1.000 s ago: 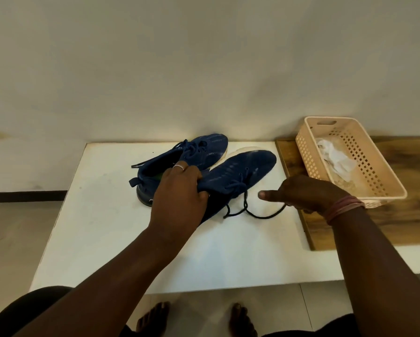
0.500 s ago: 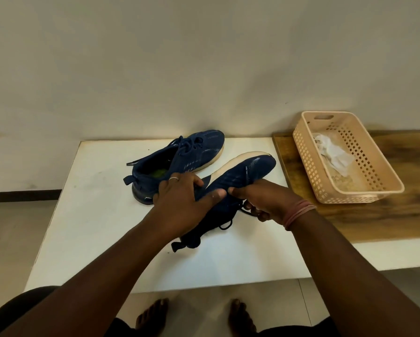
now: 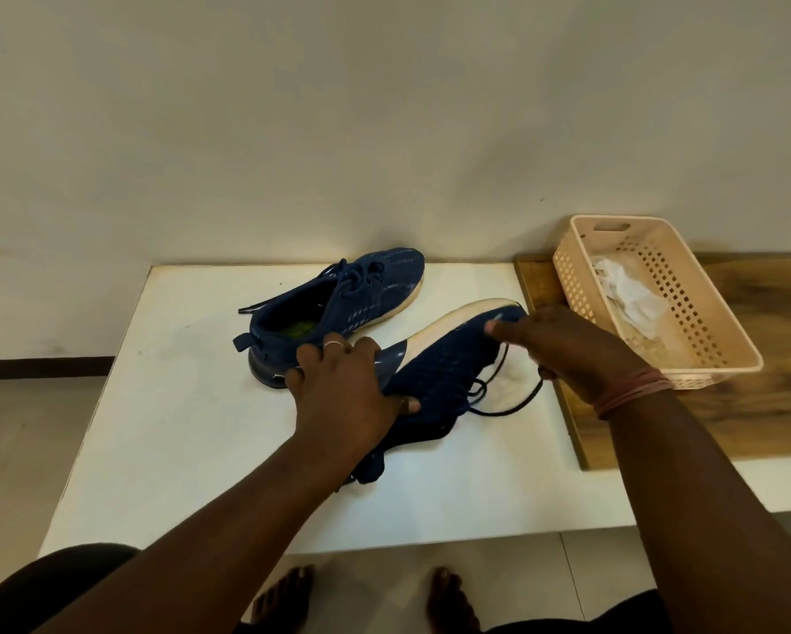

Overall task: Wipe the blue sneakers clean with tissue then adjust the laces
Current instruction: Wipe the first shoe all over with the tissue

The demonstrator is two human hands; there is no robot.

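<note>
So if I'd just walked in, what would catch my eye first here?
Probably the blue sneaker tipped on its side in the middle of the white table, gripped by the left hand at the heel end and the right hand at the toe, black laces dangling. Its mate stands upright behind, and a peach basket with crumpled tissue sits to the right.
</note>
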